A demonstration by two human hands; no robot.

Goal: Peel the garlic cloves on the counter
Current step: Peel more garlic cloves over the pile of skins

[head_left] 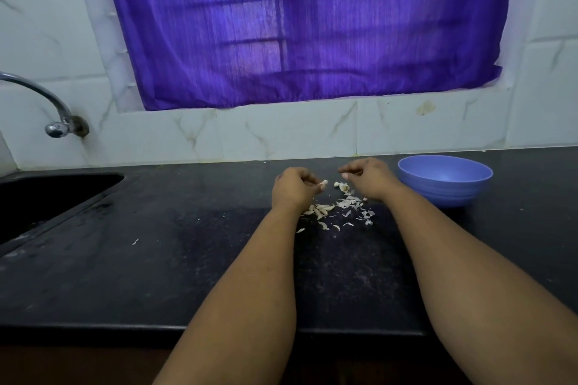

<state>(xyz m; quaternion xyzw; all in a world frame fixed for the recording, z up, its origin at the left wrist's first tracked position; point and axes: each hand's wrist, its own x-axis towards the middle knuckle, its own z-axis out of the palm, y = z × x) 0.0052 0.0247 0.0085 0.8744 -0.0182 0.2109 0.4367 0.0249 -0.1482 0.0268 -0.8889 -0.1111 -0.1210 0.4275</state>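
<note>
Left hand (294, 189) curled, pinching a clove (324, 184) at the fingertips, above the table (156, 259). Right hand (367, 176) loosely curled just beside it, fingertips together; too small to tell whether holding a scrap of skin. More cloves (320, 210) heaped by the left wrist, skins (353, 203) scattered under the right, bowl (444, 180) close at the right.

Likely slips: clove squirting out of the pinch if squeezed hard, rolling toward the sink (47, 197). Peeled and unpeeled cloves mixing in the litter. Skins sticking to fingers, blurring the grip. Right forearm nudging the bowl.
</note>
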